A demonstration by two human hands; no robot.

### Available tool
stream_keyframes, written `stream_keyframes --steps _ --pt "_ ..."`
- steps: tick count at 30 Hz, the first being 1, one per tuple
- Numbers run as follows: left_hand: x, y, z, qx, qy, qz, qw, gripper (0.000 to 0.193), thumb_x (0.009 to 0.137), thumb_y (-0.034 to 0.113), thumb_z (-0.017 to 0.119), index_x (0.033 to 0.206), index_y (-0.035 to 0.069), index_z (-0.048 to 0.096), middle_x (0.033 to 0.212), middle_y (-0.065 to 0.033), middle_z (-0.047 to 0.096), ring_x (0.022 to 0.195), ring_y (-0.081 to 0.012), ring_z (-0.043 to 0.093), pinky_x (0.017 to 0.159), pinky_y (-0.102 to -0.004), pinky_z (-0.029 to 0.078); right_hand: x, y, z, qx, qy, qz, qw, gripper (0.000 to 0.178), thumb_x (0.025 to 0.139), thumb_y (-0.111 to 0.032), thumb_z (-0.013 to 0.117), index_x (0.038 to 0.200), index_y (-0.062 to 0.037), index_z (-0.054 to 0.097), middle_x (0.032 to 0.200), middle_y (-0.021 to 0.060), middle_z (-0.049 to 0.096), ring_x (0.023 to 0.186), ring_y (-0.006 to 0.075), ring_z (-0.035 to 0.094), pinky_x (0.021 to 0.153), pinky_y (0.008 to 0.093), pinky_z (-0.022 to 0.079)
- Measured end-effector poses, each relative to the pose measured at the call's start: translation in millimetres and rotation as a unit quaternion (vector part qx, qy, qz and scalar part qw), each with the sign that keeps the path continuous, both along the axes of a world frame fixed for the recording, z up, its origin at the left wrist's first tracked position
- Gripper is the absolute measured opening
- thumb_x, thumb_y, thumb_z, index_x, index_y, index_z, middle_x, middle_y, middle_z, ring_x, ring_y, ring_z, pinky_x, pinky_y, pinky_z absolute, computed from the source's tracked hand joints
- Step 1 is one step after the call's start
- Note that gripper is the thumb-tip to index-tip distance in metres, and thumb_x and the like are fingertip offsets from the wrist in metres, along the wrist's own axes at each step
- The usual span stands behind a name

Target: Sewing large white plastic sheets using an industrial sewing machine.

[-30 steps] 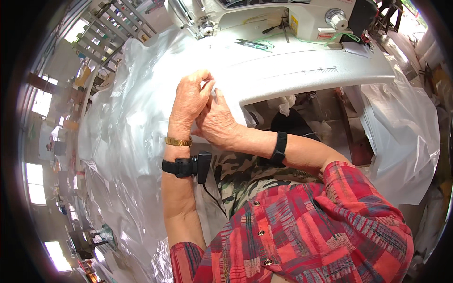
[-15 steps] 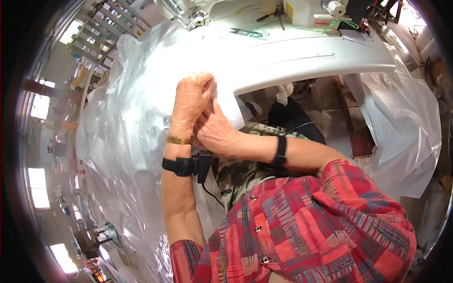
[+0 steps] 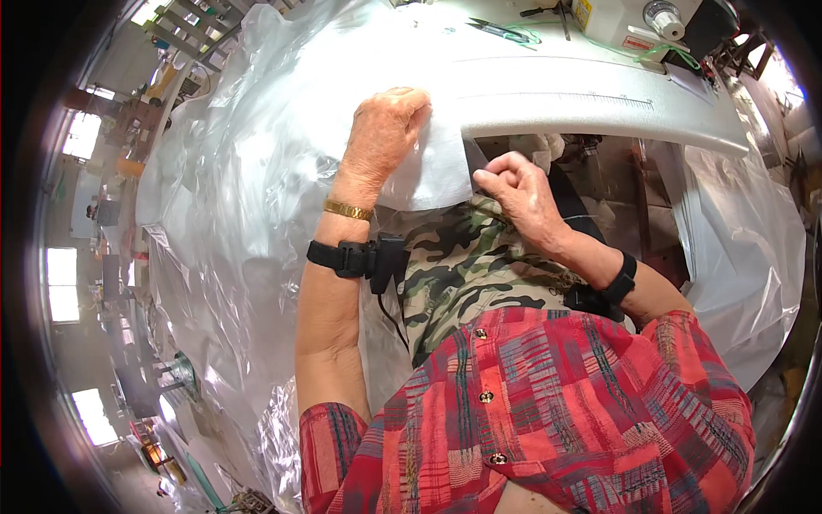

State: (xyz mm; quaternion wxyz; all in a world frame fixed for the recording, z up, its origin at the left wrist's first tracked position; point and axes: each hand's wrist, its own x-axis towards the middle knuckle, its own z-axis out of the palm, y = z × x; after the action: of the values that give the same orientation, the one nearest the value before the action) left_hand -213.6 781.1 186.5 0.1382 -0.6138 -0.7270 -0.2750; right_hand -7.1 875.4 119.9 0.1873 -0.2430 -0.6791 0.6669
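A white sheet hangs over the front edge of the sewing machine's white bed. My left hand is closed at the top of this sheet, its fingertips turned down and partly hidden. To the right of the sheet's lower corner is my right hand, with thumb and curled fingers pressed together. A see-through strip shows beside the thumb; whether the fingers grip it is unclear. Clear plastic sheeting spreads in crumpled folds to the left of my left arm.
Thread snips with green thread lie on the machine bed. Behind them, at the far right, stands the machine's body with a dial. More plastic sheeting drapes on the right. My lap in camouflage cloth is below the bed's cut-out.
My right hand has come away from beside my left hand and moved right, past the white sheet's corner. My left hand stays closed at the sheet. The view has shifted.
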Motion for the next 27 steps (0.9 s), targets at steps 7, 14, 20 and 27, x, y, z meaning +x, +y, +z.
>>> stream_keyframes --steps 7,14,20,27 --pt "2.6 2.7 6.2 -0.051 0.06 0.024 0.997 0.007 0.087 0.01 0.066 0.092 0.004 0.068 0.093 -0.0099 0.071 0.09 -0.0294 0.067 0.081 -0.039 0.053 -2.5 -21.5 2.2 -0.141 0.031 0.059 0.988 0.021 0.094 -0.018 0.067 0.082 -0.0014 0.064 0.065 -0.003 0.058 0.057 0.0037 0.051 0.051 0.0216 0.042" --pt "4.0 6.0 7.2 -0.063 0.142 0.012 0.988 0.006 0.087 0.01 0.065 0.09 0.005 0.067 0.094 -0.0073 0.071 0.091 -0.0269 0.066 0.094 -0.0386 0.05 -4.3 -25.6 -17.9 -0.202 -0.02 0.076 0.976 0.024 0.096 -0.022 0.065 0.085 -0.0013 0.063 0.07 0.0027 0.063 0.059 0.0069 0.056 0.053 0.0218 0.046" --pt "2.8 6.2 5.4 -0.07 0.153 0.011 0.986 0.006 0.087 0.01 0.065 0.089 0.005 0.067 0.094 -0.0067 0.071 0.091 -0.0258 0.066 0.098 -0.0387 0.048 -11.8 -19.9 -26.5 -0.235 -0.062 0.092 0.966 0.025 0.096 -0.027 0.066 0.084 -0.0055 0.062 0.073 0.0019 0.062 0.063 0.0069 0.056 0.056 0.0217 0.046" --pt "3.3 5.9 2.4 -0.049 0.142 0.005 0.989 0.005 0.085 0.008 0.066 0.088 0.005 0.066 0.094 -0.006 0.071 0.09 -0.026 0.065 0.09 -0.0382 0.05 -16.7 -26.8 -20.8 -0.047 -0.038 -0.022 0.998 0.028 0.095 -0.03 0.067 0.099 -0.0024 0.064 0.073 0.0004 0.061 0.066 0.0092 0.056 0.062 0.0243 0.047"
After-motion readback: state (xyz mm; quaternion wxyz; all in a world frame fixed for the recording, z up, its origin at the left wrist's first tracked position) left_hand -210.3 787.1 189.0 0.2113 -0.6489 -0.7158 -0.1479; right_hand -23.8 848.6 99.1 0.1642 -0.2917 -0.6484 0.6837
